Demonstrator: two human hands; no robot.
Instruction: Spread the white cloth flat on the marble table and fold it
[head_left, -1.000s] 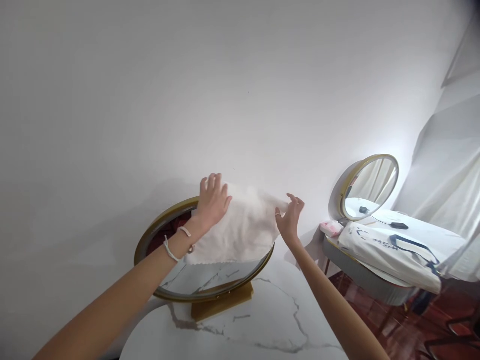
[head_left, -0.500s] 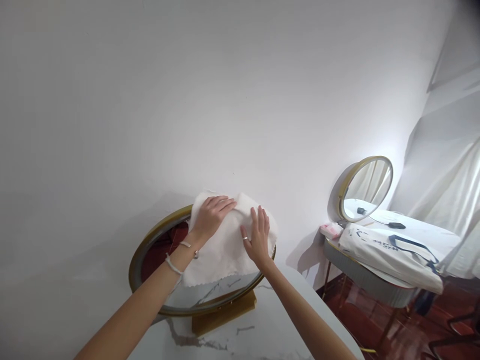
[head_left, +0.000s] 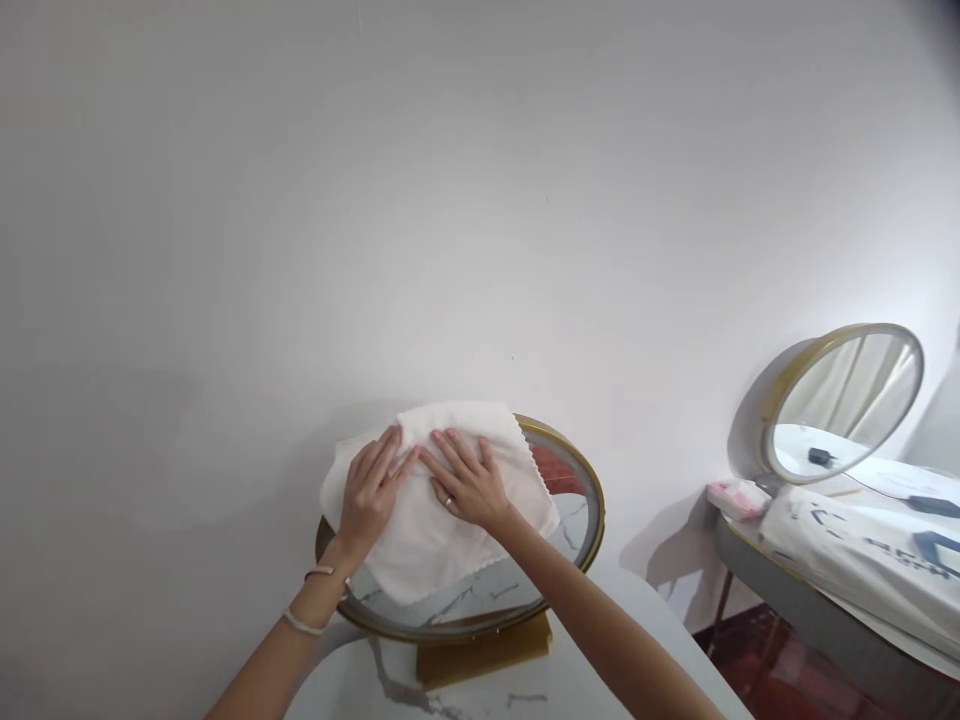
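Cloth, white with a zigzag edge, lay spread over much of an oval gold-framed mirror. The left hand rested on it palm down, fingers extended and close together; the right hand, wearing a ring, lay just beside, its fingers fanned out over the fabric. Beneath the mirror, a gold base stood on a marble-patterned table. Well apart to the right, a second mirror stood above another table, near a pink-and-white packet and a white bag.
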